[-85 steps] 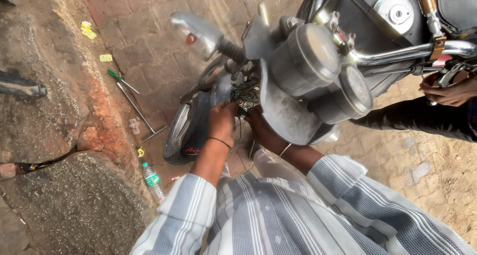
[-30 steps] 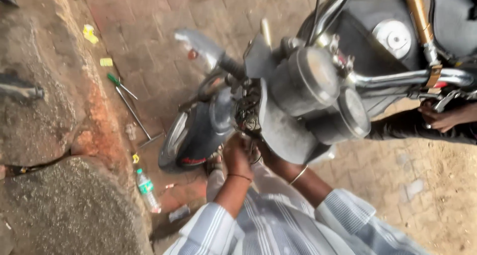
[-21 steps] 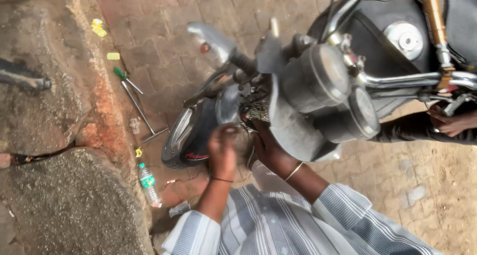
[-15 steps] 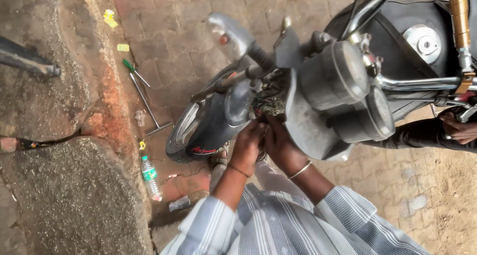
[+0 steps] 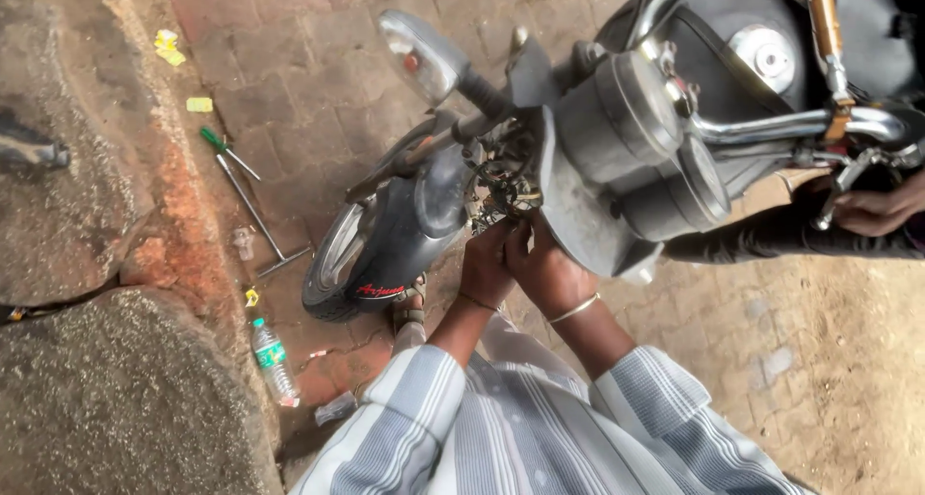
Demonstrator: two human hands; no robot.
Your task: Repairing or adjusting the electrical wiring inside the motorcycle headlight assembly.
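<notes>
The scene is lit by soft daylight, and no hard shadows are cast; the brick paving in the upper middle is seen evenly bright; a darker shade is found under the front wheel and along the stone at the lower left. Small glare is seen on the chrome handlebar and on the fuel cap at the upper right. The picture is mostly sharp; slight softness is noticed on the striped sleeves at the bottom edge; mild wide-angle bending is seen near the borders.

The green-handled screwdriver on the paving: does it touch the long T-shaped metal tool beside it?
Apart. The head view shows a strip of bare brick between the screwdriver and the T-shaped tool along their whole length.
</notes>
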